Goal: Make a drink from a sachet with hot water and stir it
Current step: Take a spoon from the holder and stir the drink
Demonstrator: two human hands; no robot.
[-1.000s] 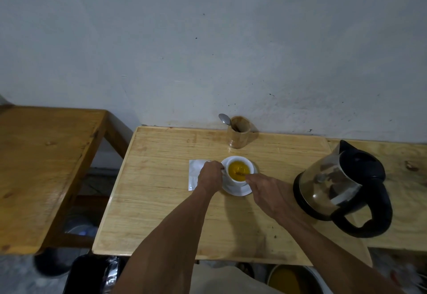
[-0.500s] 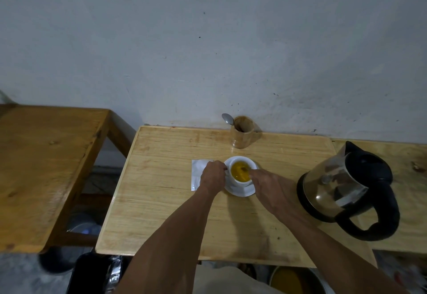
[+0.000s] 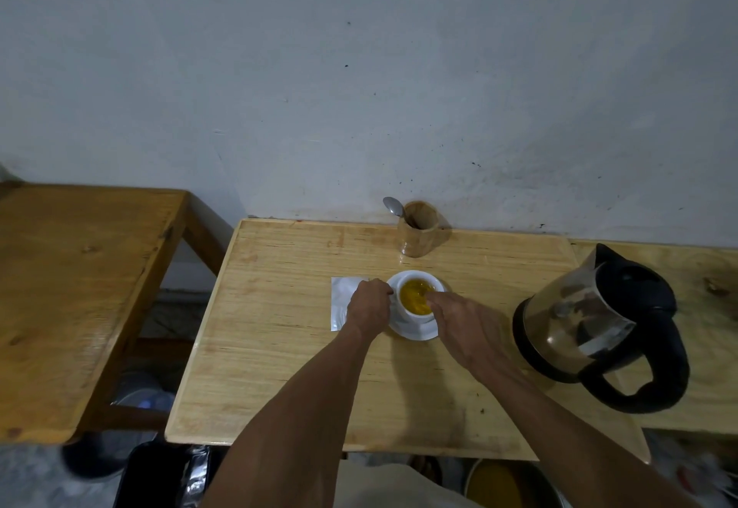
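Head view looks down on a white cup of orange-yellow drink, and everything else sits around that cup. Right hand comes in from the cup's near right, its fingers drawn together over the rim as if pinching a stirrer that dips into the liquid; the stirrer itself is too small to make out, so I cannot say for certain what is held. Left hand is curled against the cup's left side, probably on the handle, and that grip looks meant to keep the cup from sliding or turning on its saucer while the drink is stirred.

Just left of the cup, partly under the left hand, lies a flat white sachet, likely emptied and put aside within reach. Behind the cup, near the wall, a wooden holder stands with a spoon leaning in it. The kettle stands well to the cup's right, its handle toward the person, clear of the stirring arm.

The table has bare wood in front of the cup and to its left, and the cup sits far from every edge. The right elbow has room; only a wide swing would meet the kettle.
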